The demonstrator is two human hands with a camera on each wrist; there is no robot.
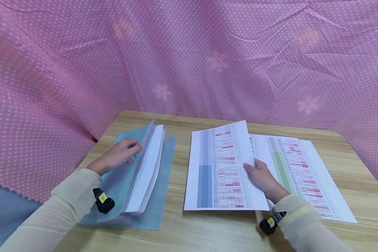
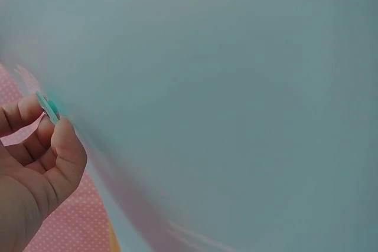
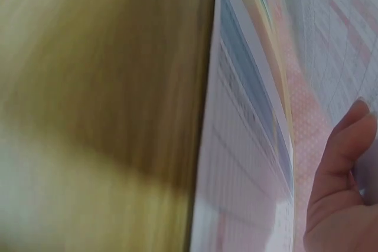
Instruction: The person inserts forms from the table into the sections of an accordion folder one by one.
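The printed tables on the sheets [image 1: 223, 168] are too small and blurred to read.

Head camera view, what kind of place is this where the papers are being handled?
Probably a makeshift desk set-up for paperwork, not a real office: a wooden table hemmed in by a pink dotted cloth, with printed table sheets and a blue folder of pages lying on it.

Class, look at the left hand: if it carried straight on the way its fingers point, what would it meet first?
Probably the white paper stack inside the blue folder; the left hand already pinches the cover's edge.
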